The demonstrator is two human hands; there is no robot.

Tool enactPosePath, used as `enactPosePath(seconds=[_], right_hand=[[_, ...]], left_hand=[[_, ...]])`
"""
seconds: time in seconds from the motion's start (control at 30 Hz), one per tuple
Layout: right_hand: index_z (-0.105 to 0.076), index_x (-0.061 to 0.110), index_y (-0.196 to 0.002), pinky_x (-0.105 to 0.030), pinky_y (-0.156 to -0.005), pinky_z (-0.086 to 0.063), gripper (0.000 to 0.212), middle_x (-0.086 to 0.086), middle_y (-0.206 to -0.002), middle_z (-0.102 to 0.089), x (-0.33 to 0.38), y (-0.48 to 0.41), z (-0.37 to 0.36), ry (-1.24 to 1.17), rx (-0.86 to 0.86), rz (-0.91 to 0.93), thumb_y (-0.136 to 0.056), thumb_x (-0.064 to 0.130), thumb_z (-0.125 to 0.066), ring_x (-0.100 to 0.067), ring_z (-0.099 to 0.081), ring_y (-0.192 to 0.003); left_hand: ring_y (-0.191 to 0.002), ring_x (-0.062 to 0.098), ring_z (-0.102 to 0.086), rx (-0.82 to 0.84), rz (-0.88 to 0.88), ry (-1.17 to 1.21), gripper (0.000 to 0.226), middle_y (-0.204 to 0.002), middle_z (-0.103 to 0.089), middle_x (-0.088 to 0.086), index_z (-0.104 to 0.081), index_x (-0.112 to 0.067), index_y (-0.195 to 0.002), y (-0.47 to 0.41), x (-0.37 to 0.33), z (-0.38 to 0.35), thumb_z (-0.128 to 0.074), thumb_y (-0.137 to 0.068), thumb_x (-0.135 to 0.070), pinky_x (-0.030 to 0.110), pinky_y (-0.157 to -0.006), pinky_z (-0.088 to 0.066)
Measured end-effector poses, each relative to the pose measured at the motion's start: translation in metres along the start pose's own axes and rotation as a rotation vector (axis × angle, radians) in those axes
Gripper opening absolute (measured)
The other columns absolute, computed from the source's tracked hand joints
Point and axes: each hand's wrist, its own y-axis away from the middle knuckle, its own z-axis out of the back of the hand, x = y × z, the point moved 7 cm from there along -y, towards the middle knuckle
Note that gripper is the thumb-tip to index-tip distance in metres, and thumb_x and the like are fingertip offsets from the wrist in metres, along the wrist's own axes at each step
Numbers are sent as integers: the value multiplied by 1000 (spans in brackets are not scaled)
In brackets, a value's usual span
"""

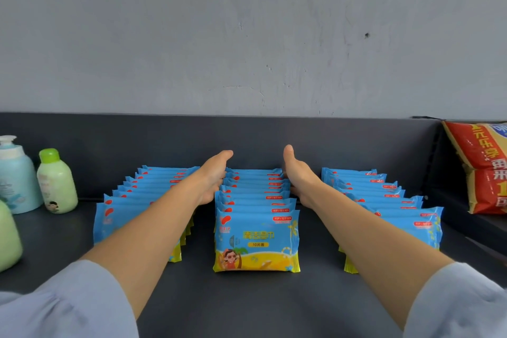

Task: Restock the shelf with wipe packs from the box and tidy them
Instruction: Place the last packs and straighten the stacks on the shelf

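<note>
Three rows of upright blue-and-yellow wipe packs stand on the dark shelf (247,304): a left row (142,195), a middle row (255,239) and a right row (389,206). My left hand (212,177) lies flat with straight fingers against the left side of the middle row, near its back. On the row's right side my right hand (297,175) does the same, thumb up. Both hands flank the row and hold nothing. My forearms cover parts of the left and right rows. No box is in view.
Green and blue lotion bottles (56,181) stand at the left edge of the shelf. A red-and-yellow bagged product (482,167) lies on the neighbouring shelf section at the right. The shelf's dark back panel (343,145) rises behind the rows, below a grey wall.
</note>
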Motion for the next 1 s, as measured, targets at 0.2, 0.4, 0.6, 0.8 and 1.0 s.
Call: enactPosePath(seconds=[0.2,0.4,0.6,0.8,1.0], right_hand=[[-40,8,-138,-37,-103,-40,68,-7,-116,-59,1,6,4,27,-3,-5,-98,60,-21,-20,-54,-106],[-36,11,-143,-48,-113,-32,70,-10,-137,-51,-6,19,10,46,24,-42,-97,62,-23,-28,-46,-131],[-49,11,-93,-41,-101,-48,57,-4,-88,-64,-6,35,-2,-43,92,-66,-95,64,-28,-20,-65,-91],[-55,14,-94,-40,-105,-45,57,-3,-85,-65,-10,51,1,-105,128,-29,-95,64,-27,-18,-65,-88],[-45,15,-80,-39,-102,-47,55,-5,-81,-63,-5,66,2,-133,107,-88,-93,66,-28,-19,-64,-85]], left_hand=[[-114,27,-55,-13,-9,-61,64,-146,-39,18,-12,-10,-152,1,-5,5,-34,-101,-43,36,-89,-41],[-140,29,-33,13,-3,-124,69,-157,-23,15,-10,-10,-153,6,-5,13,-37,-100,-45,41,-107,-33],[-89,23,-59,37,6,-62,62,-108,-59,15,-22,-8,-149,30,-1,0,-39,-100,-43,36,-72,-48],[-137,30,-35,34,-3,48,72,-157,-20,16,-8,-15,-153,33,7,7,-41,-98,-47,45,-108,-33],[-115,24,-58,41,5,10,67,-131,-56,13,-14,-12,-152,54,1,-2,-35,-100,-47,40,-89,-41]])
